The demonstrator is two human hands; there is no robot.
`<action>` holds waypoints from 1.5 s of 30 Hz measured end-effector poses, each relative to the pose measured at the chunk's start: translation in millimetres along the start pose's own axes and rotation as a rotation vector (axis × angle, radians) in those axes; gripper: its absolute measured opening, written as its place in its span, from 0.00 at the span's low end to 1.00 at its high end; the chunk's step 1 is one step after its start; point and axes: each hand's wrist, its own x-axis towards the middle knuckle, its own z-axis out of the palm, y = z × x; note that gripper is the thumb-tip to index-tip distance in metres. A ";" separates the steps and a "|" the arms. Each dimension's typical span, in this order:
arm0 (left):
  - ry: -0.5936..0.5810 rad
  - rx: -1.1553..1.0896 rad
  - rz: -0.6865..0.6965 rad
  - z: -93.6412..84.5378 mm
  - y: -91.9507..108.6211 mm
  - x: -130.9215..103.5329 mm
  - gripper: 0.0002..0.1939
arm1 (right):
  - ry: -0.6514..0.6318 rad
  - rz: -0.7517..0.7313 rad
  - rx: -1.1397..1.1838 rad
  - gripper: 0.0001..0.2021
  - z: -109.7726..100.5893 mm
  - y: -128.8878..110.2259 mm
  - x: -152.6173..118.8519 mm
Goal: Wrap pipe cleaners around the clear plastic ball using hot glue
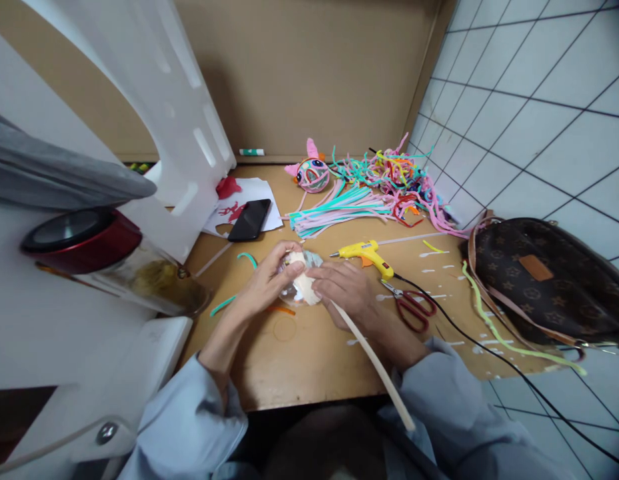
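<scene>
My left hand point(269, 275) is closed around a clear plastic ball point(292, 295), with the thumb on top. A pale cream patch point(304, 287) covers part of the ball's upper side. My right hand point(345, 288) presses against the ball's right side, its fingers bent together over a cream pipe cleaner point(376, 365). The long free end of that pipe cleaner trails down toward my right sleeve. Beyond my right hand lies a yellow glue gun point(364, 252), its nozzle pointing left. Red-handled scissors point(412, 308) rest to the right of the hand.
A decorated ball with pink ears point(313, 175) stands at the back, beside bundled pipe cleaners point(339, 210) and a colourful tangle point(399, 177). A phone point(250, 220) lies on paper. A glass bottle point(154, 273) is at left, a brown bag point(549, 280) at right. The black cord point(469, 340) crosses the right side.
</scene>
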 end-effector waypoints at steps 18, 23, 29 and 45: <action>0.084 0.164 0.124 -0.7 12.4 -1.0 0.19 | 0.012 -0.022 -0.071 0.09 -2.8 -0.1 3.2; 0.104 0.185 0.114 -0.8 15.2 -1.0 0.17 | 0.014 -0.018 -0.072 0.09 -3.1 -0.2 3.1; 0.111 0.181 0.088 0.1 13.9 -1.8 0.19 | 0.010 -0.010 -0.081 0.09 -2.8 -0.8 2.7; 0.101 0.154 0.145 0.8 11.7 -1.6 0.19 | -0.015 -0.003 -0.034 0.10 -2.9 0.2 1.0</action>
